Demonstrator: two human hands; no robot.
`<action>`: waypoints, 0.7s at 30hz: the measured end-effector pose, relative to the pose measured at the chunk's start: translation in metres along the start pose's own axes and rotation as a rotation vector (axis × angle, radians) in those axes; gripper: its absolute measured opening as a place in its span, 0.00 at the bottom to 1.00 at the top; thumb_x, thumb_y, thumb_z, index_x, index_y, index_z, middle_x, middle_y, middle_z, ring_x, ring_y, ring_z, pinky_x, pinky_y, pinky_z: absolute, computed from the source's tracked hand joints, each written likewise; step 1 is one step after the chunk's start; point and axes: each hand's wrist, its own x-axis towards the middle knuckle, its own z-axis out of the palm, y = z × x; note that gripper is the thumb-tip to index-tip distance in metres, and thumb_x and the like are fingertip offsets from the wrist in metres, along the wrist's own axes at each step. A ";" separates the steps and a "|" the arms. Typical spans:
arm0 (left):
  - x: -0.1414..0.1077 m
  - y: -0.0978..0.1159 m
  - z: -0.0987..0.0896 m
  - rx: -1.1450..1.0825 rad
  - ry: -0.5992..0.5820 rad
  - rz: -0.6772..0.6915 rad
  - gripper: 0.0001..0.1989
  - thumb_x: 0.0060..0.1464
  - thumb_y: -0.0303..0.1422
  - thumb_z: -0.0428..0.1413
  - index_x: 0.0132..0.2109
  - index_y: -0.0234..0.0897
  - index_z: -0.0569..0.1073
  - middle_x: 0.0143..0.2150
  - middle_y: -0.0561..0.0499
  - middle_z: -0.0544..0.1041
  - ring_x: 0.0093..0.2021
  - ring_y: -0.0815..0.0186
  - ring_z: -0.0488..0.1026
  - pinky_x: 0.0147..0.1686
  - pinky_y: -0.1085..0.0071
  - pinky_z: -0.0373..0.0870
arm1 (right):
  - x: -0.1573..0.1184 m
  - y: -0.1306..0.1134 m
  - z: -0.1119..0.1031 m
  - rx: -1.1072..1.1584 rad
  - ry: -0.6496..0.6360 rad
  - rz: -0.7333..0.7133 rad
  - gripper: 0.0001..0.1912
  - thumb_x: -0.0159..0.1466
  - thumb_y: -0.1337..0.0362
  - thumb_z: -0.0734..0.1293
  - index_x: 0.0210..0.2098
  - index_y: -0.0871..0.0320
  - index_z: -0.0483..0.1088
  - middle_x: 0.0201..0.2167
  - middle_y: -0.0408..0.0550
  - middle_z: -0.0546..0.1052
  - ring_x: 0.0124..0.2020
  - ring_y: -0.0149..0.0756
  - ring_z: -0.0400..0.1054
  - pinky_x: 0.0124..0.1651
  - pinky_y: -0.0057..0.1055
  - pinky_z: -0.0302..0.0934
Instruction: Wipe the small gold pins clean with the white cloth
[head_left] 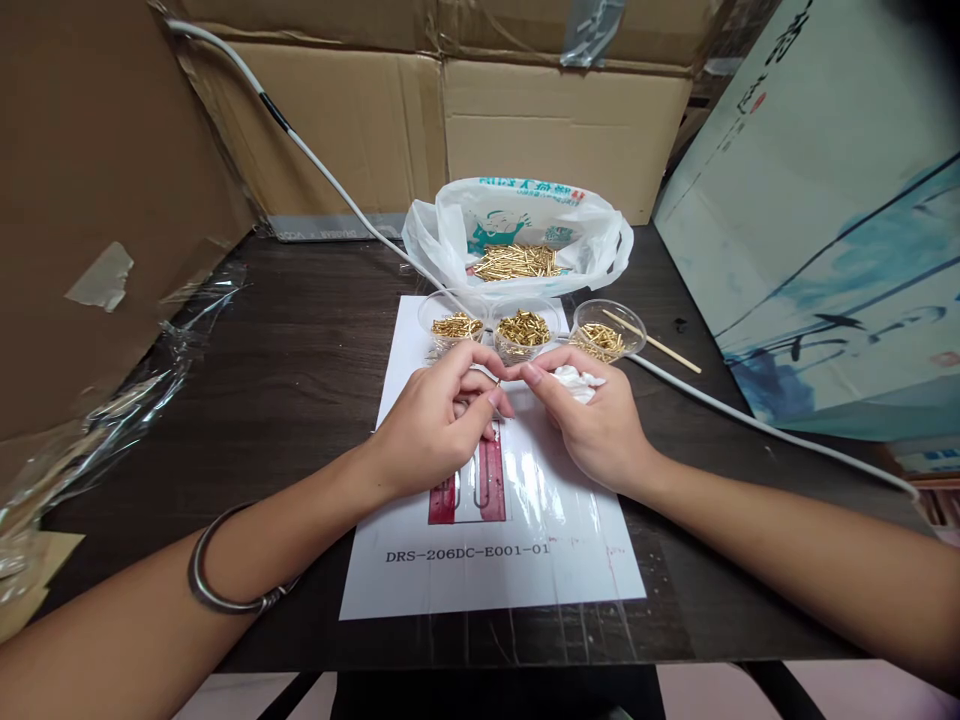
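My left hand (442, 415) is closed, pinching a small gold-coloured metal pin (498, 383) between thumb and fingers above the printed sheet (480, 580). Close beside it, my right hand (592, 415) keeps a crumpled white tissue (576, 383) in its curled fingers. Its thumb and index fingertip are pressed together near the left fingertips; whether a part sits between them is hidden. Just beyond the hands stand three clear plastic cups with small gold-coloured metal pieces: a left cup (457, 328), a middle cup (523, 330) and a right cup (600, 340).
Behind the cups lies an open white plastic bag (442, 240) holding many gold-coloured pins (517, 262). A wooden stick (664, 350) leans out of the right cup. A white cable (750, 415) crosses the dark table (300, 300). Cardboard (315, 130) walls the back and left; a printed panel (840, 230) stands right.
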 end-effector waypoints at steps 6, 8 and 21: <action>-0.001 0.001 0.001 -0.004 0.007 -0.001 0.08 0.60 0.32 0.51 0.45 0.40 0.61 0.37 0.52 0.80 0.28 0.73 0.75 0.28 0.77 0.71 | 0.000 -0.001 0.002 -0.026 0.007 -0.009 0.09 0.60 0.60 0.68 0.31 0.61 0.73 0.28 0.44 0.75 0.30 0.28 0.66 0.35 0.28 0.59; -0.001 0.002 0.001 0.021 0.002 -0.009 0.08 0.60 0.32 0.51 0.46 0.39 0.63 0.37 0.52 0.80 0.28 0.74 0.75 0.29 0.77 0.71 | 0.000 0.000 0.002 -0.025 0.005 -0.007 0.09 0.60 0.60 0.68 0.30 0.61 0.73 0.26 0.43 0.75 0.29 0.28 0.66 0.34 0.28 0.59; 0.000 0.002 -0.001 0.025 -0.026 -0.057 0.10 0.60 0.36 0.50 0.47 0.38 0.69 0.41 0.51 0.80 0.29 0.72 0.74 0.30 0.73 0.71 | 0.000 0.004 0.001 0.055 -0.025 0.048 0.10 0.60 0.57 0.68 0.29 0.59 0.71 0.28 0.41 0.74 0.29 0.26 0.64 0.34 0.28 0.57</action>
